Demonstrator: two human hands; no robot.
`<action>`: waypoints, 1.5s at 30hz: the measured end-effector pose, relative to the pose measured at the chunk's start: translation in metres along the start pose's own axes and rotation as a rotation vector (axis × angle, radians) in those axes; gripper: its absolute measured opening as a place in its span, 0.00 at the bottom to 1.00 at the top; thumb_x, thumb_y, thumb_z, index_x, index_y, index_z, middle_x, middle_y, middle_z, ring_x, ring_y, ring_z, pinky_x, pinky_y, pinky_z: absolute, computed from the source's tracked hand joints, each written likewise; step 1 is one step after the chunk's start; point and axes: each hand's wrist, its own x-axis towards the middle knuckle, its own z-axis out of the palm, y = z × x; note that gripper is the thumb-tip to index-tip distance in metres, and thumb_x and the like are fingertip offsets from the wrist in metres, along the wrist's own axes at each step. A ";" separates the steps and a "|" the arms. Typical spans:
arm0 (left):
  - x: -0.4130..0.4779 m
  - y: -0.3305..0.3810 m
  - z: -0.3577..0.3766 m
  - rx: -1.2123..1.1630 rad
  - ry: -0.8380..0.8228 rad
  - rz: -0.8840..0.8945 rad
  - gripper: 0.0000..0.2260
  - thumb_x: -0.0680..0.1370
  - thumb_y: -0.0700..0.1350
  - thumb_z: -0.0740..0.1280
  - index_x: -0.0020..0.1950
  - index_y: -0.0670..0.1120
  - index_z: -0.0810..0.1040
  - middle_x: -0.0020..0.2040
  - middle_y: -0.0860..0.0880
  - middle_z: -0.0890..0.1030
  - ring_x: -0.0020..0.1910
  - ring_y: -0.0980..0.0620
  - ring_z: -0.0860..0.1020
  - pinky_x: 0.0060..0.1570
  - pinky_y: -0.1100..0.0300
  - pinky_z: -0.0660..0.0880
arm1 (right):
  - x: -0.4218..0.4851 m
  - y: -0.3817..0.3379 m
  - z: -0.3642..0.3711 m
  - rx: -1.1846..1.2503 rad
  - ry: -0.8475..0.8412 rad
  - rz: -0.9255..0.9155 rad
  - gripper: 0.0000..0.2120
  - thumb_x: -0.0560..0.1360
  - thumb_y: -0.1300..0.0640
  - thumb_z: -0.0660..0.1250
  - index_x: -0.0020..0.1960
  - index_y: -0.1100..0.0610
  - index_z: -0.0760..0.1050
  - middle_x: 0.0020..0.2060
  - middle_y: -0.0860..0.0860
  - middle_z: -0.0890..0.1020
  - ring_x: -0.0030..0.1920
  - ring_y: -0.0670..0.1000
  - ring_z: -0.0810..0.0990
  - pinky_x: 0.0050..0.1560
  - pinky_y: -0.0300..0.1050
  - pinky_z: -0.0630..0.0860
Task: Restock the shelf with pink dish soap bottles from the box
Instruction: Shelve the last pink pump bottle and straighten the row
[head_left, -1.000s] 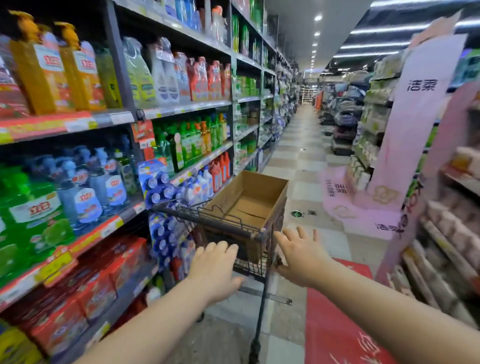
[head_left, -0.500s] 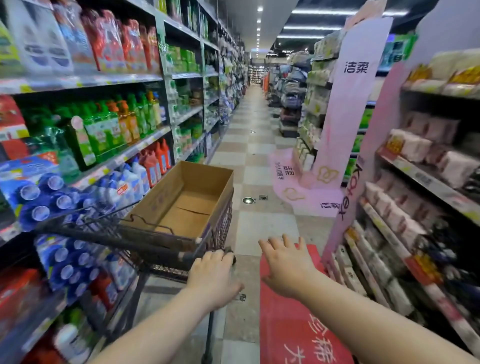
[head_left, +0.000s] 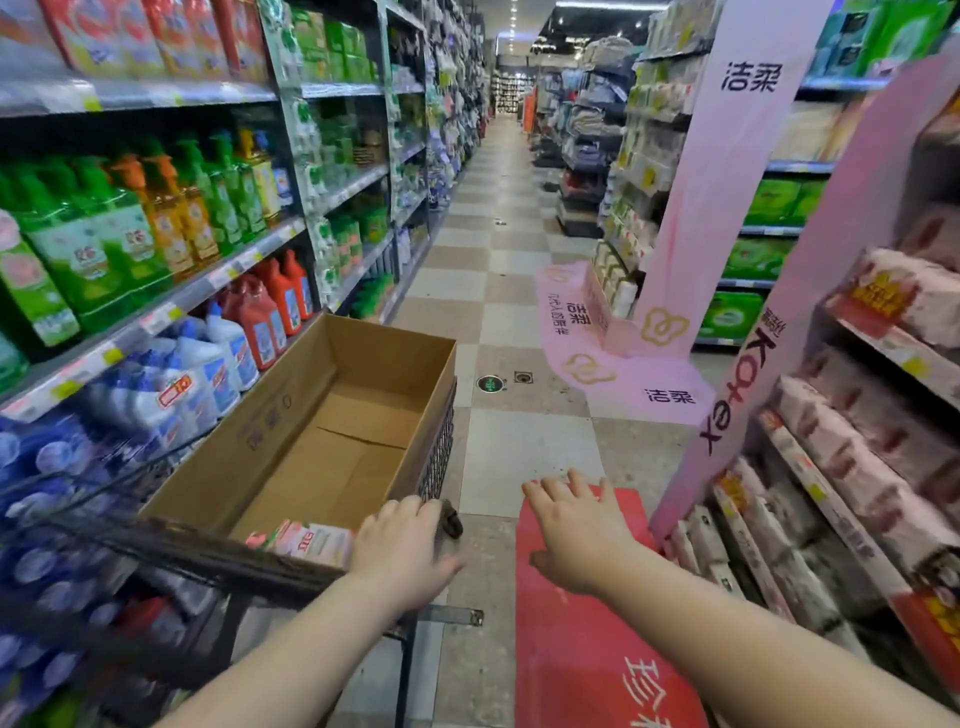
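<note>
An open cardboard box sits in a black wire cart beside the left shelving. One pink dish soap bottle lies on its side at the box's near end; the bottom of the box beyond it is bare. My left hand rests on the cart's near right corner, fingers curled over the top bar. My right hand hovers over the aisle floor to the right of the cart, fingers spread, holding nothing.
Left shelves carry green, orange, red and white-blue detergent bottles. A pink display stand and shelves of pink tissue packs line the right. A red floor mat lies under my right arm. The checkered aisle runs ahead.
The view has swung right and down, bringing the box's inside and the pink bottle into sight. My right hand came off the cart handle and moved right; my left hand stays on the cart.
</note>
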 end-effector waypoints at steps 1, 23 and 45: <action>0.011 -0.004 0.002 -0.004 -0.005 -0.021 0.31 0.73 0.65 0.60 0.71 0.50 0.63 0.68 0.49 0.69 0.67 0.47 0.67 0.64 0.50 0.65 | 0.015 0.003 -0.001 0.004 -0.006 -0.014 0.33 0.74 0.44 0.63 0.74 0.54 0.55 0.72 0.54 0.64 0.74 0.59 0.56 0.70 0.65 0.54; 0.138 -0.035 0.041 -0.124 -0.094 -0.795 0.31 0.73 0.64 0.61 0.71 0.51 0.63 0.69 0.50 0.68 0.68 0.47 0.67 0.65 0.52 0.66 | 0.318 0.013 -0.001 -0.077 -0.131 -0.725 0.34 0.77 0.44 0.61 0.77 0.53 0.50 0.76 0.54 0.58 0.77 0.60 0.51 0.72 0.67 0.47; 0.169 -0.159 0.117 -0.535 -0.241 -1.255 0.31 0.73 0.62 0.62 0.72 0.51 0.61 0.68 0.48 0.68 0.66 0.46 0.68 0.64 0.49 0.66 | 0.466 -0.178 0.046 -0.217 -0.524 -0.975 0.33 0.77 0.45 0.62 0.77 0.52 0.54 0.74 0.54 0.63 0.71 0.57 0.65 0.69 0.54 0.66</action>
